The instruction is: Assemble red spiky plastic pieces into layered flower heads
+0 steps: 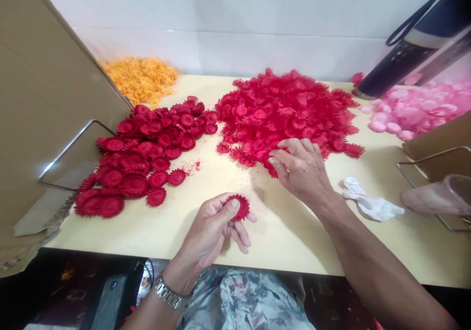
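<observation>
Left hand [217,222] is nearest: thumb on top, fingers under, pinching one fringed red disc [241,207] above the table [147,232]. Right hand [301,168] is farther out, at the near rim of the big red pile [287,114], fingers curled and thumb close to them — can't tell if it grips a piece.

Thumb covers part of the disc; right hand hides some of the pile (lower pieces there buried too). Flask [399,65] is cut off top right, cup [437,197] at the right border.

Left wrist crosses the table's near edge. Bare tabletop lies between left hand and dark red heap [147,148]; crumpled tissue [373,205] sits right of the right forearm. Orange pile [142,80] and pink pile [423,107] farther back, then wall [206,36].
</observation>
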{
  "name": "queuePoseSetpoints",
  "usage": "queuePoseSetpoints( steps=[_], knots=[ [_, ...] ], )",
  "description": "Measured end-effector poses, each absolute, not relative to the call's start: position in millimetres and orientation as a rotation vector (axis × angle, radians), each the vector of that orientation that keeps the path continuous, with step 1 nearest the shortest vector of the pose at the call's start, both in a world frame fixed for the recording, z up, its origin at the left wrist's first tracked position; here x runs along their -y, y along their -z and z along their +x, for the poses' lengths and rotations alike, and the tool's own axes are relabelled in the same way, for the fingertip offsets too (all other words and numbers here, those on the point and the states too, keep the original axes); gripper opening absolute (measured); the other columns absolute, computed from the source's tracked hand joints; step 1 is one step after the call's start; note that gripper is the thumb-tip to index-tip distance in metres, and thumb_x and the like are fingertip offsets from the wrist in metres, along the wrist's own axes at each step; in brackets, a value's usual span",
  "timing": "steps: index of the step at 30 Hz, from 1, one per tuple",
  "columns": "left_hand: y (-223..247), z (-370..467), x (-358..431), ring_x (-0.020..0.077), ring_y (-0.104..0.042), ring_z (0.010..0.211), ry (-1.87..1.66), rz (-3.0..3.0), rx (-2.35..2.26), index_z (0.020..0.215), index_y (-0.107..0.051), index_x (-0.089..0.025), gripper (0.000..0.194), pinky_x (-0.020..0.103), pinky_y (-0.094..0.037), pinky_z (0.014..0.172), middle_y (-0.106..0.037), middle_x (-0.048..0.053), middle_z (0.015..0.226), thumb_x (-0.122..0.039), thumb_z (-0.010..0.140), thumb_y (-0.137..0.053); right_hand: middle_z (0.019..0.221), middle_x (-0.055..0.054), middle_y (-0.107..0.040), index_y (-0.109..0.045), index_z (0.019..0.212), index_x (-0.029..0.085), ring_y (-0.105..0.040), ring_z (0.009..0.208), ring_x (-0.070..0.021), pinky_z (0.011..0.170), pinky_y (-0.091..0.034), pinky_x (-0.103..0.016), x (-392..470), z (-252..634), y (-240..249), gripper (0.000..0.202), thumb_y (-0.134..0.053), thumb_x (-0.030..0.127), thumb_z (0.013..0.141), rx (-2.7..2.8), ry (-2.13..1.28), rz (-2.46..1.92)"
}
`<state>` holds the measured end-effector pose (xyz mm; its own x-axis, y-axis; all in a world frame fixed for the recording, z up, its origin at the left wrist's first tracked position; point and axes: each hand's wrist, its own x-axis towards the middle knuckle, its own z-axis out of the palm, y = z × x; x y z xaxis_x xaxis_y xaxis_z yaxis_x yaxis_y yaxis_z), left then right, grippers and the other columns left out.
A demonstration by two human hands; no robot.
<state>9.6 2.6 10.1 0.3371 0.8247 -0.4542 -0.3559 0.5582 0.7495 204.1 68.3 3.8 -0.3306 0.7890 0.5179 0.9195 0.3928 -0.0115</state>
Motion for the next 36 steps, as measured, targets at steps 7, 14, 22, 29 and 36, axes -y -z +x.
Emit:
queuePoseSetpoints(
  steps=[7,14,22,29,36],
  knots=[
    [-4.2,9.6,0.2,0.0098,-0.047,0.023,-0.863,0.580,-0.971,0.061,-0.052,-0.014,0.031,0.016,-0.035,0.021,-0.058,-0.002,0.042,-0.040,0.068,-0.068,0.082,-0.008,-0.065,-0.067,0.084,0.014,-0.058,0.078,-0.0166,0.072,-0.045,-0.030,-59.0,191.8,-12.4,0.022,-0.047,0.023,0.088,2.148,-0.192,-1.105],
    [-0.8,15.0,-2.7,0.0053,-0.041,0.020,-0.853,0.698,-1.103,0.057,-0.053,-0.014,0.041,0.011,-0.026,0.021,-0.052,-0.004,0.035,-0.052,0.072,-0.061,0.065,-0.003,-0.057,-0.060,0.071,0.012,-0.052,0.058,-0.0105,0.054,-0.042,-0.022,-41.8,167.4,-18.0,0.022,-0.057,0.031,0.082,2.129,-0.845,-0.771],
    [-1.5,15.9,-0.9,0.0065,-0.043,0.021,-0.798,0.690,-1.009,0.057,-0.052,-0.014,0.041,0.012,-0.028,0.021,-0.055,-0.003,0.038,-0.052,0.071,-0.062,0.057,0.000,-0.053,-0.057,0.065,0.014,-0.048,0.052,-0.0091,0.049,-0.037,-0.020,-47.7,175.8,-15.3,0.020,-0.050,0.017,0.084,2.113,-0.727,-0.908],
    [-6.3,10.1,-0.4,0.0111,-0.058,0.036,-0.816,0.633,-0.945,0.070,-0.059,-0.011,0.024,0.021,-0.049,0.033,-0.068,0.005,0.065,-0.034,0.072,-0.066,0.085,-0.008,-0.064,-0.066,0.079,0.016,-0.054,0.077,-0.0199,0.071,-0.040,-0.033,-70.8,210.2,-3.2,0.024,-0.046,0.027,0.088,2.297,0.272,-1.397],
    [-4.5,11.5,-0.3,0.0101,-0.049,0.025,-0.880,0.580,-0.997,0.061,-0.053,-0.013,0.026,0.017,-0.037,0.024,-0.059,-0.001,0.044,-0.034,0.071,-0.066,0.082,-0.007,-0.066,-0.066,0.083,0.016,-0.059,0.078,-0.0171,0.071,-0.047,-0.030,-62.6,198.3,-11.2,0.022,-0.047,0.025,0.089,2.162,-0.091,-1.150]
  ],
)
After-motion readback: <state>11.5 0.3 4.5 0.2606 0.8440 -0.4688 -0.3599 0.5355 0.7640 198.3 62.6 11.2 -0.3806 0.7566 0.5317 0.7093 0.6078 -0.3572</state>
